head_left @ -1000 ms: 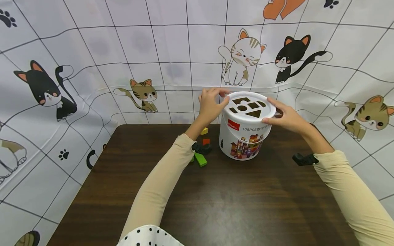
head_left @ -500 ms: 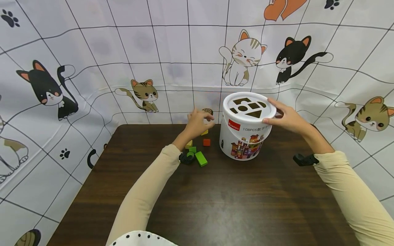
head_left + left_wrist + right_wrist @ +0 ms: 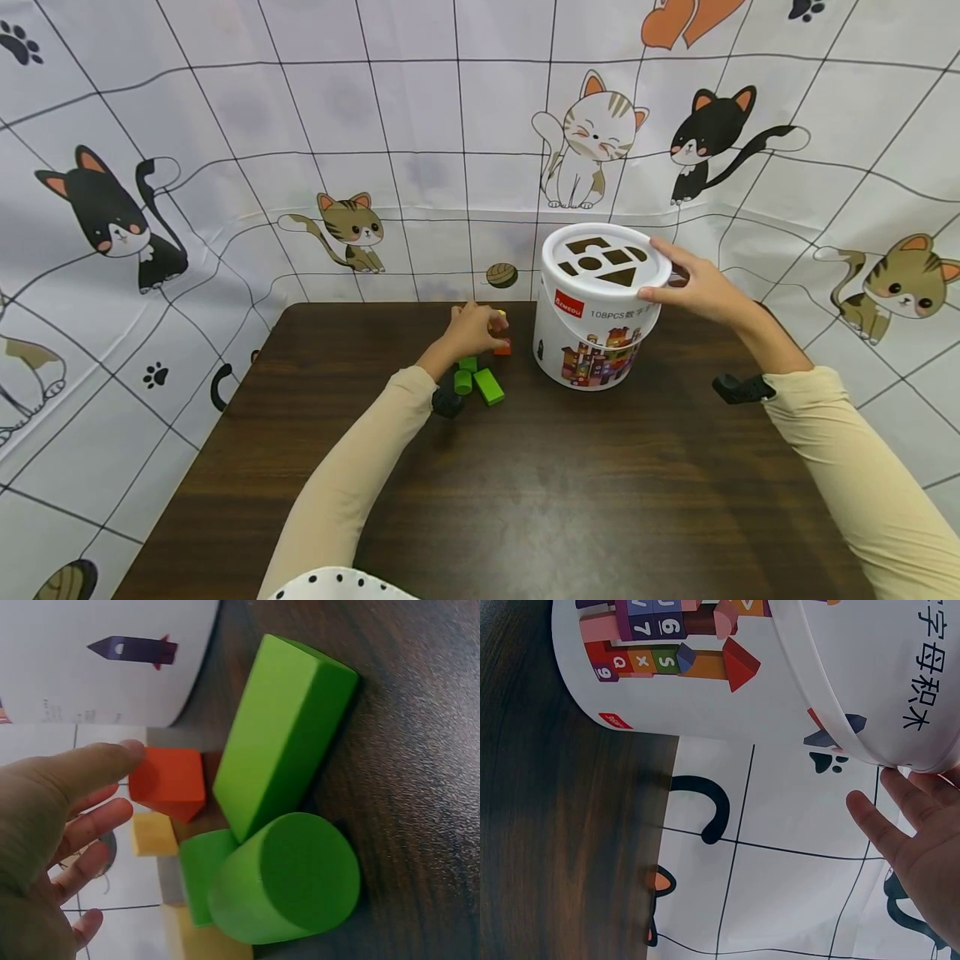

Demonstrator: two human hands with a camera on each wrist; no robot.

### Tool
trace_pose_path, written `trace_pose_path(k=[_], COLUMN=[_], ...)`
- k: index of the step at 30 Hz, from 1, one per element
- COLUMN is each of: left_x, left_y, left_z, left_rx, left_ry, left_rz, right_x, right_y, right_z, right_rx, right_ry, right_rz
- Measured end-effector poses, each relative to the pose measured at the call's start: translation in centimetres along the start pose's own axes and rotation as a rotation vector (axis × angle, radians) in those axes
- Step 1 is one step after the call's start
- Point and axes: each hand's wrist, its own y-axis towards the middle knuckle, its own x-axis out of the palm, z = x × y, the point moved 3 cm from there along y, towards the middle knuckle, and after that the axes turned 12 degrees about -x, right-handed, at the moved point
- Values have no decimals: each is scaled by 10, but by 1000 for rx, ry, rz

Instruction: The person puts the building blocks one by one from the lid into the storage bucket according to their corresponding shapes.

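Centrally, near the far edge of the desk point(image 3: 525, 500), stands the white bucket point(image 3: 596, 333), upright, its lid point(image 3: 606, 260) pierced with shape-cut openings. My right hand point(image 3: 693, 287) rests against the lid's right rim with fingers nearly straight, pressing rather than curling round it; the right wrist view shows those fingertips point(image 3: 900, 796) just under the lid's lip.

Just left of the bucket, still toward the far edge, lies a small cluster of wooden blocks. My left hand point(image 3: 468, 329) is lowered over it with fingers relaxed and spread, gripping nothing. In the left wrist view the thumb tip point(image 3: 120, 754) touches the orange cube point(image 3: 169, 784), which sits close to the bucket's wall. Beside the cube lies the long green block point(image 3: 281, 731), on its side and angled, one end leaning on the green cylinder point(image 3: 289, 877), which lies on its side too. A smaller green block point(image 3: 199, 866) is wedged behind the cylinder, and a yellow block point(image 3: 154, 834) lies beyond the orange cube, toward the far edge. From the head camera, the orange cube point(image 3: 503, 347) and yellow block point(image 3: 498, 316) are partly covered by my fingers, while the long green block point(image 3: 488, 387) and cylinder point(image 3: 462, 382) lie nearer to me.

Around the desk on three sides hangs a white cloth point(image 3: 300, 150) printed with cartoon cats and a black grid. Both my arms wear cream sleeves point(image 3: 352, 475).
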Motion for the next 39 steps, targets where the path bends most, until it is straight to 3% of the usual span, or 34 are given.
trace_pose_path(k=[8,21,32,39], left_x=[9,20,23,19], left_y=[2,10,8,6], left_z=[-1,1,0,-7], left_rx=[-25,-6,19,-5], left_ry=[81,197,200,123], left_rz=[-25,40,88,95], right_x=[1,1,1,0], right_y=[0,0,0,-1], right_z=[1,-1,0,0], right_rx=[10,-13,-9,-9], right_ry=[12,31,30,24], right_rz=[-2,9,9,5])
